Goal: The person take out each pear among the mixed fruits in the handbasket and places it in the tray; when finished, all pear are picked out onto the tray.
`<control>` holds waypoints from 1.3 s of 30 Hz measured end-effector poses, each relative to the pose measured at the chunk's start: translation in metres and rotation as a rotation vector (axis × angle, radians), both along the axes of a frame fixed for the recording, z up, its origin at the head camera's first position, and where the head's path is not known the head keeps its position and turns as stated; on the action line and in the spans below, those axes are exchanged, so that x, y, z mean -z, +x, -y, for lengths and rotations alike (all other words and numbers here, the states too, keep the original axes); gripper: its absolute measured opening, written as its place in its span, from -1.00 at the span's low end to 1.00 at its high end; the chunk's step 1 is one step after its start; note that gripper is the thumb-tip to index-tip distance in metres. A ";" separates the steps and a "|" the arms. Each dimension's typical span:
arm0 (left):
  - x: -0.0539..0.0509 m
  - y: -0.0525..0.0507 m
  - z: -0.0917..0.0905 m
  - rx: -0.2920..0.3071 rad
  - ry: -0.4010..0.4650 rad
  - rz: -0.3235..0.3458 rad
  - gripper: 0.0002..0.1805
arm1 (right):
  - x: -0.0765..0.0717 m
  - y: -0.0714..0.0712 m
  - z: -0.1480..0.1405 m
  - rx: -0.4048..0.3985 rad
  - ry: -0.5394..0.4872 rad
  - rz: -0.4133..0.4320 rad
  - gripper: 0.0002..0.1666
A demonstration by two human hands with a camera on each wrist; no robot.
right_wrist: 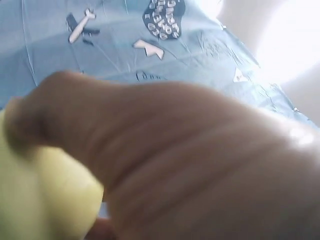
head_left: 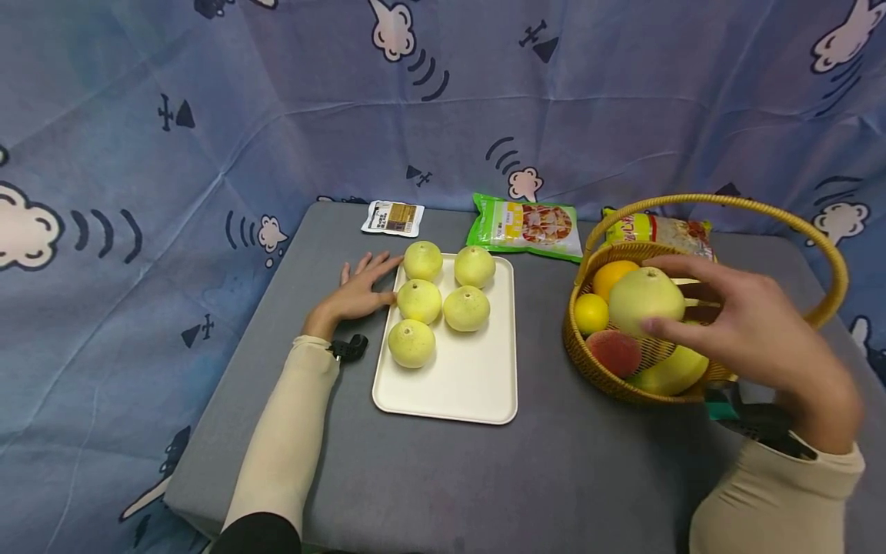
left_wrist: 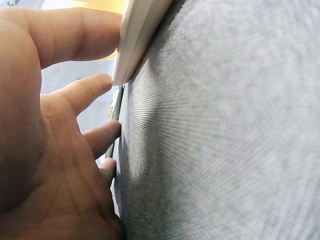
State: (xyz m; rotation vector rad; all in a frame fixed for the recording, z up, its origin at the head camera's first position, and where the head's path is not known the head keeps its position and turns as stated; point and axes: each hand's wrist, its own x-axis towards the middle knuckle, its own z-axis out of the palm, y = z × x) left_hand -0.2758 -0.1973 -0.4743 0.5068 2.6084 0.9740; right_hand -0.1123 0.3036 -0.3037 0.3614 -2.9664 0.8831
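My right hand (head_left: 754,323) grips a round pale-green fruit (head_left: 645,302) between thumb and fingers, above the wicker basket (head_left: 577,346). Close up, that fruit (right_wrist: 60,195) fills the lower left of the right wrist view, blurred. On the left, my left hand (head_left: 360,291) lies with fingers spread on the table, thumb and forefinger touching the edge of a white tray (head_left: 471,385). Its tray rim (left_wrist: 135,40) shows against the fingers in the left wrist view. Several similar round pale-green fruits (head_left: 467,308) sit on the tray, mostly along its left and far parts.
In the basket lie an orange (head_left: 612,277), a lemon (head_left: 591,313), a peach (head_left: 614,352) and a long yellow-green fruit (head_left: 671,373). Its tall handle (head_left: 761,208) arches over. Behind are a green food bag (head_left: 526,227), another packet (head_left: 657,231) and a small white sachet (head_left: 393,218).
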 end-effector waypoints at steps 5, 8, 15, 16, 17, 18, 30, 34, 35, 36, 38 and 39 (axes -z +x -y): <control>0.007 -0.004 0.002 0.004 0.030 -0.004 -0.11 | 0.007 -0.006 0.029 -0.158 -0.125 -0.018 -0.16; 0.006 -0.005 0.002 0.003 0.026 0.001 -0.11 | 0.014 -0.012 0.052 -0.283 -0.171 0.004 -0.18; 0.001 -0.001 -0.001 0.000 0.014 0.002 -0.11 | 0.045 -0.027 0.100 -0.441 -0.227 0.126 -0.23; 0.001 -0.001 -0.001 0.001 0.008 0.003 -0.11 | 0.051 -0.029 0.105 -0.458 -0.241 0.138 -0.22; 0.001 -0.001 -0.001 0.002 -0.002 0.001 -0.11 | 0.056 -0.031 0.111 -0.470 -0.259 0.151 -0.22; 0.001 -0.001 -0.001 0.004 -0.010 -0.001 -0.11 | 0.062 -0.032 0.116 -0.479 -0.275 0.161 -0.21; -0.001 0.000 0.000 0.010 -0.011 0.000 -0.10 | 0.119 -0.042 0.155 -0.489 -0.285 0.145 -0.19; -0.001 0.000 0.000 0.010 -0.007 -0.003 -0.10 | 0.128 -0.042 0.160 -0.489 -0.280 0.068 -0.18; -0.001 0.000 0.000 0.010 -0.006 -0.003 -0.09 | 0.129 -0.042 0.161 -0.491 -0.275 0.046 -0.17; -0.001 -0.001 0.000 0.010 -0.005 -0.003 -0.09 | 0.131 -0.042 0.162 -0.491 -0.270 0.024 -0.17; -0.001 -0.001 0.000 0.010 -0.003 -0.002 -0.09 | 0.132 -0.041 0.164 -0.492 -0.249 -0.018 -0.16; -0.001 -0.001 0.000 0.010 -0.005 -0.002 -0.09 | 0.132 -0.041 0.165 -0.488 -0.234 -0.032 -0.15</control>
